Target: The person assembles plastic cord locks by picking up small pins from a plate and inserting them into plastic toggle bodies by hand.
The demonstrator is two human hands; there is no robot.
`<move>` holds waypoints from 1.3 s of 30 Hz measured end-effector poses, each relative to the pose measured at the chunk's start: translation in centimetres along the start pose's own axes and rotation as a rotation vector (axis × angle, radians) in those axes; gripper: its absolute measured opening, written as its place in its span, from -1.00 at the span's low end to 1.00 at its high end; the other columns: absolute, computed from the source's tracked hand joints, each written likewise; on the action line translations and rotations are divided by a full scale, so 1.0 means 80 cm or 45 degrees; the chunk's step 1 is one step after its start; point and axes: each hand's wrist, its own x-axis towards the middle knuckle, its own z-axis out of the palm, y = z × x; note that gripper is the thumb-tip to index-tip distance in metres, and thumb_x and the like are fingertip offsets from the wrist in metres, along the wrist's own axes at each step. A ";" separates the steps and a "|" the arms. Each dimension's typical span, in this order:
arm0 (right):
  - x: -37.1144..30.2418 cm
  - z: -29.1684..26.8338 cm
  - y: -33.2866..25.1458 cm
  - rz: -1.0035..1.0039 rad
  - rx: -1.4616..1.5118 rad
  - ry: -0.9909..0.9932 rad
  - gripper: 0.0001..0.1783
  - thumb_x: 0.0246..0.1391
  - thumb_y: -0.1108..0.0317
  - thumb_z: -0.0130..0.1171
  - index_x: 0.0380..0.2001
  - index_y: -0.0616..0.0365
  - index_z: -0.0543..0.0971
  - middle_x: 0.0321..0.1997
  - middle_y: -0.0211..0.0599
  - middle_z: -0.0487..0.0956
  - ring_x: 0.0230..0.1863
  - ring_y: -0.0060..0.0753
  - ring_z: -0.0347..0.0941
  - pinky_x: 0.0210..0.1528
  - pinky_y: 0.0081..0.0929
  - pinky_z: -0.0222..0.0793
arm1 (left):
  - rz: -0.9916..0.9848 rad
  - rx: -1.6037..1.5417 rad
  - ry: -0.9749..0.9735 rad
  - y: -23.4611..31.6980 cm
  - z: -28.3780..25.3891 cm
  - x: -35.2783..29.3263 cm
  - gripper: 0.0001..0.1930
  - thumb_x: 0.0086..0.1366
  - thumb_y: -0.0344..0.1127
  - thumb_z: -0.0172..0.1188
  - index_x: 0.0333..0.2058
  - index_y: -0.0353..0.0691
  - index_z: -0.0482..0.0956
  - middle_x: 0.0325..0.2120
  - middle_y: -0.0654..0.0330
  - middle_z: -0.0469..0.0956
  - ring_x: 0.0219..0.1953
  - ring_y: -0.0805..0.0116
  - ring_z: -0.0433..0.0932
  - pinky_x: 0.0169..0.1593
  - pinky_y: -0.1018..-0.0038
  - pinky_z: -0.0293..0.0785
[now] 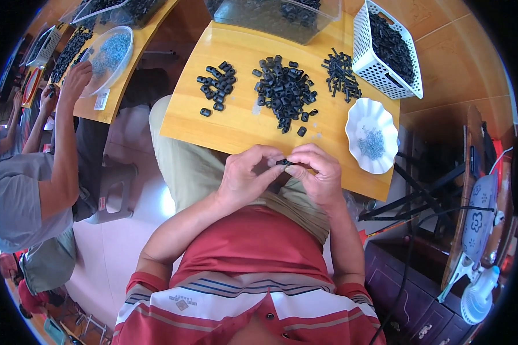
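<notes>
Two hands: in the head view, the left hand (246, 175) and the right hand (318, 172) meet fingertip to fingertip just over the near edge of the yellow wooden table (242, 123), above the person's lap.
Held piece: a small black plastic part (284, 163) sits pinched between the fingertips of both hands; its exact shape is too small to tell.
Left hand grip: thumb and fingers curl closed onto the left end of the small black plastic part.
Right hand grip: fingers bend inward and close on the right end of the same part.
Middle heap: a large pile of short black plastic sleeves (285, 89) lies on the table beyond the hands, with a few strays just beside it.
Left heap: a smaller cluster of black cylindrical pieces (217, 85) lies to the left of the large pile, apart from it.
Right heap: a bunch of thin black pins (341, 73) lies to the right of the large pile, near the basket.
White dish: a white scalloped plastic dish (362, 123) holding tiny grey metal bits rests at the table's right edge, near the right hand.
Basket: a white perforated plastic basket (380, 72) filled with black parts stands tilted at the far right corner.
Far bin: a clear plastic tub (270, 23) of black parts stands at the far edge.
Neighbour: another person's hand (76, 77) reaches to a clear round bowl (112, 52) on the next table, at the left.
</notes>
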 end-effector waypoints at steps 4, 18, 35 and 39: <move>0.002 -0.001 -0.001 -0.043 -0.038 -0.029 -0.80 -0.01 0.48 0.42 -0.29 0.31 0.66 -0.25 -0.23 0.62 -0.26 -0.44 0.57 -0.20 -0.55 0.50 | -0.006 -0.015 -0.001 0.001 -0.001 0.000 -0.71 0.17 -0.53 0.40 -0.13 -0.32 0.58 -0.35 0.17 0.69 -0.28 0.50 0.67 -0.18 0.55 0.61; 0.001 -0.003 -0.001 -0.072 -0.064 -0.079 -0.80 -0.04 0.52 0.43 -0.30 0.30 0.66 -0.28 -0.24 0.60 -0.25 -0.40 0.57 -0.18 -0.54 0.47 | 0.084 0.042 -0.019 0.000 -0.003 -0.001 -0.69 0.13 -0.54 0.39 -0.13 -0.29 0.58 -0.35 0.18 0.68 -0.29 0.47 0.68 -0.21 0.55 0.61; -0.003 -0.003 -0.002 -0.085 -0.056 -0.063 -0.79 -0.09 0.55 0.44 -0.32 0.27 0.66 -0.29 -0.26 0.60 -0.26 -0.40 0.57 -0.20 -0.53 0.47 | 0.079 0.013 -0.052 0.006 -0.005 -0.001 -0.70 0.14 -0.53 0.40 -0.15 -0.28 0.56 -0.35 0.17 0.69 -0.30 0.47 0.68 -0.20 0.53 0.61; -0.002 -0.001 -0.003 -0.048 -0.041 -0.096 -0.80 -0.04 0.55 0.41 -0.29 0.28 0.65 -0.26 -0.25 0.59 -0.26 -0.45 0.56 -0.22 -0.56 0.47 | 0.168 0.064 -0.012 0.002 -0.006 0.000 -0.69 0.11 -0.50 0.43 -0.17 -0.28 0.57 -0.37 0.15 0.70 -0.33 0.43 0.70 -0.25 0.52 0.61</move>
